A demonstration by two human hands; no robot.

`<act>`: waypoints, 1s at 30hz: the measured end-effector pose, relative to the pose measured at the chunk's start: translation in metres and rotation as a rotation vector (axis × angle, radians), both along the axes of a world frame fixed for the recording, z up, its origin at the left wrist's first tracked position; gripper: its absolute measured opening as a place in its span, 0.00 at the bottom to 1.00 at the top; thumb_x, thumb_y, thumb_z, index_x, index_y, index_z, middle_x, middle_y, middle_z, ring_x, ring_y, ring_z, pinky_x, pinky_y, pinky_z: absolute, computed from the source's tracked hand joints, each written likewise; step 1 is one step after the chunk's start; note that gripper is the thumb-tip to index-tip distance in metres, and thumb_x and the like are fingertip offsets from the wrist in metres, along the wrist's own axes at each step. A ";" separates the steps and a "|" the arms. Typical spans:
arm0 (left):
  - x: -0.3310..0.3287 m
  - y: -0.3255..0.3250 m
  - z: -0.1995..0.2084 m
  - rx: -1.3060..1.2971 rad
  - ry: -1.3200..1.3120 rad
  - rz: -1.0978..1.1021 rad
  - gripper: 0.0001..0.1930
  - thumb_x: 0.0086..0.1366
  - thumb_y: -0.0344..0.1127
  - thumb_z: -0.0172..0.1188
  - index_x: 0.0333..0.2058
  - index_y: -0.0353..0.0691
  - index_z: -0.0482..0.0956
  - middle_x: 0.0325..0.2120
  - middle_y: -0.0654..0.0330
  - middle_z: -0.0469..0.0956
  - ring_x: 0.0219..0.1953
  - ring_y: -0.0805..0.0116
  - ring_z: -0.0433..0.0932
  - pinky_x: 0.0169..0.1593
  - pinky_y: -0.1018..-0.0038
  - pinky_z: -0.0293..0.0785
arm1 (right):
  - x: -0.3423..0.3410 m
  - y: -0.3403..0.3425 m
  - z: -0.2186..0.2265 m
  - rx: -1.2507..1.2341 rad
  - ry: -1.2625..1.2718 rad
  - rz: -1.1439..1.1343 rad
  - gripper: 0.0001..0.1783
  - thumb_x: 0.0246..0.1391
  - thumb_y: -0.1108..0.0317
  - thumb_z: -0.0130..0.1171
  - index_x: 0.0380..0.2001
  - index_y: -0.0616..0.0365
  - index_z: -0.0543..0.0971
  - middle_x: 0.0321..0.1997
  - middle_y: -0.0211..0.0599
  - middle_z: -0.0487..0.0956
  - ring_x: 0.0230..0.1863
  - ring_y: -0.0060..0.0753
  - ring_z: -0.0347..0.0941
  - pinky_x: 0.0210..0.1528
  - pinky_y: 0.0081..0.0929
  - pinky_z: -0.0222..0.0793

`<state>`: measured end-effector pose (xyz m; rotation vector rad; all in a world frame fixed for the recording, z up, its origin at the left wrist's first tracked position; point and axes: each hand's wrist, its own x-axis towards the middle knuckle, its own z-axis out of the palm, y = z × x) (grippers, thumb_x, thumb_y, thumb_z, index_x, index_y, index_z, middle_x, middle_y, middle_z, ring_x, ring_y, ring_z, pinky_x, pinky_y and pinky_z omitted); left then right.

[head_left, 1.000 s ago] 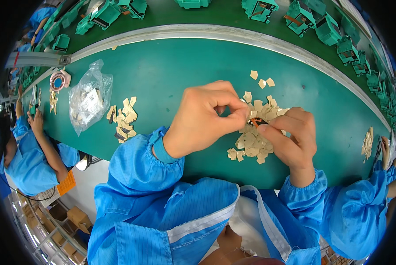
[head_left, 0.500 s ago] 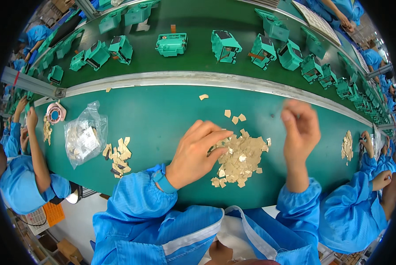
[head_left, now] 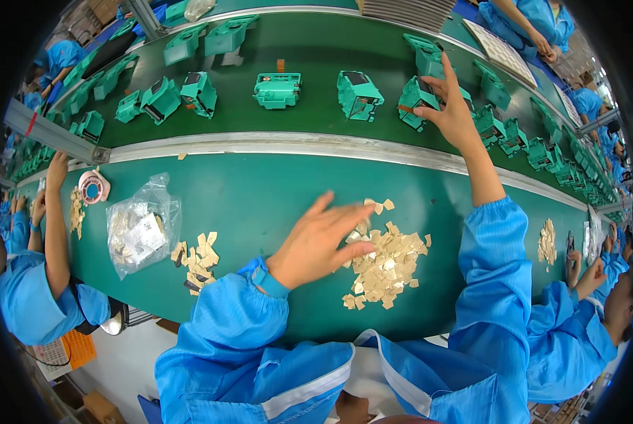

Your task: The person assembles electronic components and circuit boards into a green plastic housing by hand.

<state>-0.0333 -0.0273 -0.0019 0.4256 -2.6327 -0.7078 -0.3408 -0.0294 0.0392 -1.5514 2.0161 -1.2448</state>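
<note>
My left hand point(head_left: 320, 244) hovers at the left side of a pile of small beige flat pieces point(head_left: 383, 272) on the green table. Its fingers are stretched out and slightly smeared by motion; I see nothing held in it. My right arm reaches over the metal rail, and my right hand point(head_left: 454, 113) is spread at the right side of a green plastic housing point(head_left: 414, 95) with a dark top and an orange strip. The thumb is close to the strip and the index finger points away from me. Whether the fingers touch the housing, I cannot tell.
More green housings point(head_left: 277, 90) stand along the dark green belt point(head_left: 246, 124) behind the metal rail point(head_left: 288, 145). On the left lie a clear plastic bag point(head_left: 143, 230), loose beige pieces point(head_left: 202, 258) and a tape roll point(head_left: 92, 188). Co-workers in blue sit on both sides.
My right hand has gone from above the table, right of the pile, forward over the rail to a housing, its fingers spreading. My left hand has stayed by the pile, its fingers straightening.
</note>
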 end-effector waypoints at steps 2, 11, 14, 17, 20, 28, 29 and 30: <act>0.004 0.010 0.003 0.192 0.286 -0.055 0.26 0.56 0.40 0.63 0.52 0.39 0.70 0.44 0.56 0.76 0.52 0.59 0.72 0.58 0.51 0.60 | -0.009 0.006 -0.003 -0.056 -0.009 0.016 0.60 0.39 0.80 0.67 0.68 0.41 0.41 0.57 0.49 0.70 0.60 0.43 0.65 0.60 0.37 0.59; 0.006 0.015 0.013 0.285 0.508 0.186 0.41 0.46 0.35 0.73 0.59 0.38 0.63 0.55 0.51 0.65 0.55 0.57 0.69 0.59 0.59 0.62 | 0.062 0.055 0.033 -0.071 -0.902 0.327 0.45 0.51 0.63 0.60 0.66 0.60 0.48 0.53 0.44 0.72 0.54 0.32 0.68 0.57 0.29 0.63; 0.005 0.015 0.027 0.584 0.675 0.095 0.49 0.41 0.37 0.75 0.61 0.38 0.56 0.62 0.48 0.54 0.62 0.52 0.57 0.61 0.60 0.59 | 0.106 0.070 0.033 0.109 -0.933 0.357 0.40 0.53 0.58 0.58 0.65 0.60 0.54 0.46 0.38 0.74 0.48 0.25 0.70 0.52 0.23 0.66; 0.012 0.006 0.019 0.611 0.514 -0.066 0.55 0.38 0.38 0.77 0.63 0.37 0.51 0.63 0.48 0.53 0.63 0.53 0.57 0.63 0.62 0.56 | 0.129 0.077 0.023 0.202 -0.946 0.383 0.40 0.53 0.56 0.58 0.64 0.61 0.55 0.46 0.36 0.74 0.47 0.24 0.71 0.50 0.22 0.67; 0.014 0.014 0.019 0.784 0.508 -0.072 0.53 0.39 0.31 0.76 0.62 0.36 0.50 0.58 0.50 0.59 0.60 0.58 0.61 0.61 0.64 0.61 | 0.142 0.080 0.013 0.173 -1.043 0.219 0.41 0.58 0.50 0.53 0.65 0.61 0.52 0.48 0.41 0.74 0.46 0.26 0.72 0.46 0.24 0.70; 0.008 0.025 0.012 0.673 0.723 0.214 0.46 0.41 0.26 0.73 0.57 0.36 0.52 0.55 0.53 0.59 0.56 0.63 0.65 0.55 0.69 0.69 | 0.175 0.110 0.008 -0.257 -1.071 0.097 0.55 0.43 0.76 0.67 0.67 0.54 0.41 0.52 0.53 0.69 0.47 0.43 0.74 0.43 0.34 0.76; 0.007 0.027 0.014 0.746 0.731 0.153 0.45 0.42 0.26 0.72 0.57 0.37 0.52 0.55 0.53 0.59 0.56 0.63 0.65 0.53 0.69 0.70 | 0.177 0.110 0.008 -0.258 -1.072 0.087 0.55 0.43 0.76 0.67 0.67 0.54 0.41 0.52 0.53 0.69 0.47 0.43 0.74 0.43 0.34 0.76; 0.006 0.029 0.017 0.818 0.738 0.091 0.45 0.44 0.26 0.72 0.57 0.38 0.51 0.55 0.53 0.58 0.56 0.63 0.65 0.52 0.69 0.72 | 0.178 0.109 0.009 -0.303 -1.043 0.106 0.57 0.41 0.79 0.67 0.67 0.53 0.40 0.51 0.52 0.69 0.46 0.42 0.75 0.43 0.33 0.77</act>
